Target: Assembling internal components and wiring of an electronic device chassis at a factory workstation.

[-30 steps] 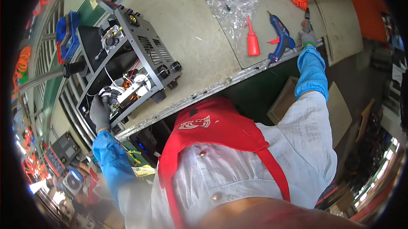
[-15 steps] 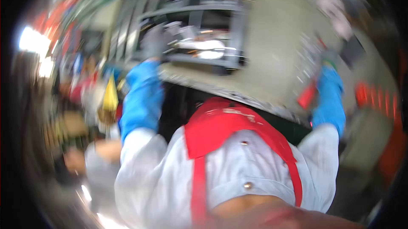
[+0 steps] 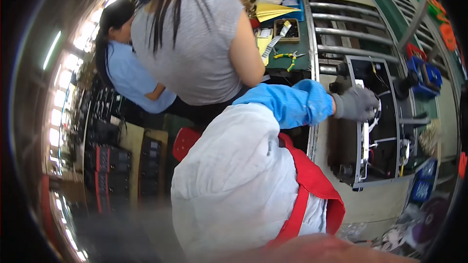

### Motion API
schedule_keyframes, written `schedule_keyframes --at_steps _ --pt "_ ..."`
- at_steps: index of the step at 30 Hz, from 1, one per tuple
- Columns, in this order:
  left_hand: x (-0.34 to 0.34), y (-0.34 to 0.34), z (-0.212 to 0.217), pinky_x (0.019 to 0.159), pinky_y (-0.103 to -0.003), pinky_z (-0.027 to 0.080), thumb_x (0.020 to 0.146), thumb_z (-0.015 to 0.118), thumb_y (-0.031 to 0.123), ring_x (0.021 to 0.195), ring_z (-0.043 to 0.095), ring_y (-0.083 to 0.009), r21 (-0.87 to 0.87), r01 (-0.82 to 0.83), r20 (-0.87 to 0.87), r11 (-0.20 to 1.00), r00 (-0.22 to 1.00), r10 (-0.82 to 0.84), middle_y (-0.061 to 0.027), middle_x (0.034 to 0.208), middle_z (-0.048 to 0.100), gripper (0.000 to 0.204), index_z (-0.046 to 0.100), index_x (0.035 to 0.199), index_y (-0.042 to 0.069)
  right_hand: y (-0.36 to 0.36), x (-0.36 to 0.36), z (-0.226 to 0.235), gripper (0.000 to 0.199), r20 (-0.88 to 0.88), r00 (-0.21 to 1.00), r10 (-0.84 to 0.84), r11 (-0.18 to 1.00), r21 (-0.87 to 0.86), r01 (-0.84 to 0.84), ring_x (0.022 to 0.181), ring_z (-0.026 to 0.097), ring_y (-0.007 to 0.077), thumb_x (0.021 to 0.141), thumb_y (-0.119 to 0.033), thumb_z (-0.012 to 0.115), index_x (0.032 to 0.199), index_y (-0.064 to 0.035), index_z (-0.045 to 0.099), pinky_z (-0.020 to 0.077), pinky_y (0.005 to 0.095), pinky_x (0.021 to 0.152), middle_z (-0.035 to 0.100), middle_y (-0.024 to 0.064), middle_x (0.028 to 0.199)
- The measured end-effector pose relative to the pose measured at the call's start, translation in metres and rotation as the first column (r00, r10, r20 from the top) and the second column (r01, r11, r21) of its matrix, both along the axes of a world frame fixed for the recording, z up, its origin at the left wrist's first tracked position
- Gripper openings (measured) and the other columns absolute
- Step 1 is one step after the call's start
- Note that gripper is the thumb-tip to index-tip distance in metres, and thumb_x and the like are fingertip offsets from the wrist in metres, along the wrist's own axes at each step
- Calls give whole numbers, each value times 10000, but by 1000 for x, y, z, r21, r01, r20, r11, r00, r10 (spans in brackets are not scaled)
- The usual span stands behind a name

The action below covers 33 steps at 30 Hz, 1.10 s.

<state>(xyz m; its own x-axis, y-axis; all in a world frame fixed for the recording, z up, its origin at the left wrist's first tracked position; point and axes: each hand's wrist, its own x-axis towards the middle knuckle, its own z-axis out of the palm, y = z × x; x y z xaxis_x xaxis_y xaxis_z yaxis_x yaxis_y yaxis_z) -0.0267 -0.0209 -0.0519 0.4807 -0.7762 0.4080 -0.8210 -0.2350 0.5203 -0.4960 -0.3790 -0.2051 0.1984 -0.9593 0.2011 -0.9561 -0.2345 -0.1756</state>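
Observation:
My left hand [image 3: 358,103], in a grey glove with a blue oversleeve [image 3: 297,104] above it, reaches over an open grey metal housing [image 3: 382,184]. Its fingers are curled down by a white wire [image 3: 374,124] inside the housing. What lies under the fingertips is hidden. Dark interior panels, a pale strip along one side and several thin wires show within the frame. My right hand is outside the view.
Metal rollers [image 3: 353,31] lead up to the housing. Left of them, a green workbench [image 3: 300,41] holds yellow-handled pliers [image 3: 290,59] and a parts tray [image 3: 286,30]. A person in a grey shirt [image 3: 195,48] stands close on the left. Blue bins [image 3: 424,185] lie beyond the housing.
The view has swung left, bringing the two co-workers and the bench into sight. My right hand, earlier near a red-handled tool, has left the picture. My left hand stays at the housing.

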Motion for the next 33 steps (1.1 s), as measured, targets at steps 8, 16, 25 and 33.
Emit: schedule_keyframes --at_steps 8,16,25,33 --pt "-45 -81 26 895 -440 475 868 575 385 1017 623 -338 -12 592 -300 806 767 -567 -163 1090 662 422 657 1127 62 123 73 140 385 722 676 145 963 53 -264 987 614 216 917 -226 536 1181 48 595 495 328 840 635 131 1141" --pt "-57 -60 46 593 -258 521 927 577 387 726 639 -119 -251 859 -924 446 -75 -375 -82 979 654 479 570 1194 -10 277 205 200 313 873 483 -74 974 168 -153 775 597 129 903 -206 553 1086 31 647 486 293 728 630 65 967" --pt "-27 -57 42 524 -239 463 956 544 368 670 587 -90 -176 984 -950 -23 -176 -258 -20 697 596 390 650 1032 0 371 265 212 720 854 234 -464 763 520 -384 925 548 124 747 -154 683 1373 -1 362 462 271 803 547 65 1027" --pt "59 -138 9 716 -344 533 917 562 279 800 665 -284 250 825 -145 507 549 -823 -101 910 682 273 663 1108 112 354 247 231 707 609 713 -348 910 403 100 883 543 216 671 -154 636 1349 -71 451 457 308 805 500 111 1006"
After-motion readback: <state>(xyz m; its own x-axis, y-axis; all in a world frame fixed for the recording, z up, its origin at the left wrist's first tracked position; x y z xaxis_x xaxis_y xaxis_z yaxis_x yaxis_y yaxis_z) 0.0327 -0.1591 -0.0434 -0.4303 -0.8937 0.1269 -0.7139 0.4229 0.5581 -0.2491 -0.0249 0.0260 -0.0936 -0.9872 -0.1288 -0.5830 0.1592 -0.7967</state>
